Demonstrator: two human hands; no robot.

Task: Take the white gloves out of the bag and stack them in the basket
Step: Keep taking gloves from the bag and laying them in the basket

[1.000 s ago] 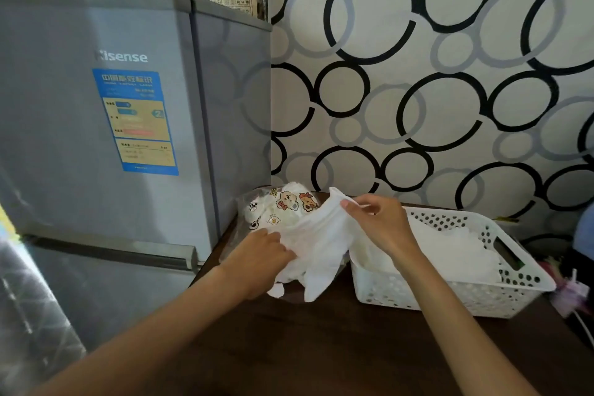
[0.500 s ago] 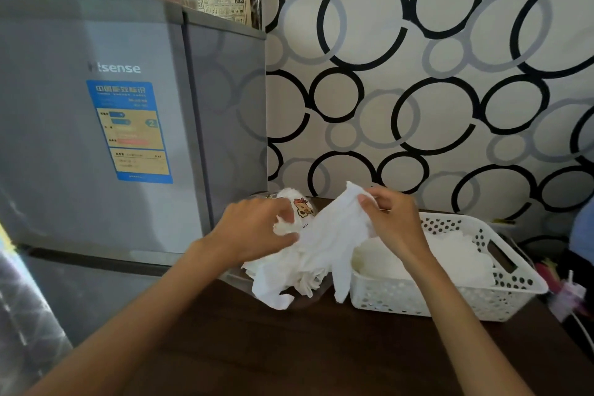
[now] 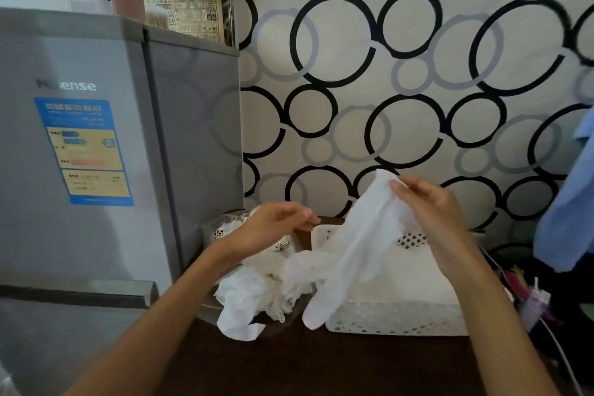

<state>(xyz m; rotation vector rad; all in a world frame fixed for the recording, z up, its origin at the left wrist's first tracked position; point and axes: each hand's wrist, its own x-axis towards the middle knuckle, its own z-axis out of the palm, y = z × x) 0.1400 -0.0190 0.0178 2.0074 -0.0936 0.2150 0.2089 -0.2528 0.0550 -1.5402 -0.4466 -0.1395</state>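
Observation:
My right hand [image 3: 427, 206] pinches the cuff of a white glove [image 3: 356, 251] and holds it up, so that it hangs down over the left end of the white perforated basket [image 3: 398, 318]. White gloves lie stacked inside the basket. My left hand [image 3: 273, 225] hovers over the clear printed bag [image 3: 225, 228] with loosely curled fingers and holds nothing. More white gloves [image 3: 254, 299] spill out of the bag onto the dark table.
A grey fridge [image 3: 96, 154] stands close on the left of the dark wooden table [image 3: 321, 363]. The circle-patterned wall is right behind. At the right edge hang blue cloth [image 3: 569, 202] and some small items with a white cable [image 3: 540, 302].
My right hand has lifted the glove higher and to the right, over the basket. My left hand has let go of it and opened above the bag.

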